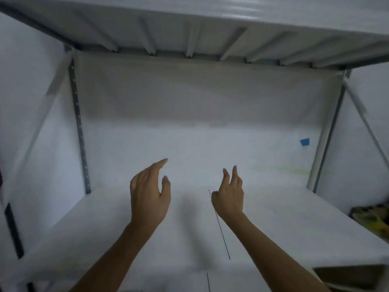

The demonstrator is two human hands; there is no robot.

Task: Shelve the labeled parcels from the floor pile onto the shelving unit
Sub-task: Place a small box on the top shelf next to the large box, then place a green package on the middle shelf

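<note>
A white shelving unit fills the view, its white shelf board (263, 218) spreading out below my hands and the ribbed underside of the upper shelf (189, 32) overhead. My left hand (149, 194) is raised over the middle of the board, fingers relaxed and slightly spread, holding nothing. My right hand (229, 194) hovers beside it, fingers loosely extended upward, also holding nothing. No parcel shows in this blurred frame.
A perforated grey upright (81, 131) stands at the back left and another post (328, 135) at the back right. A small blue tape piece (304, 141) sticks to the white back wall. A dark yellowish object (370, 218) lies past the shelf's right edge.
</note>
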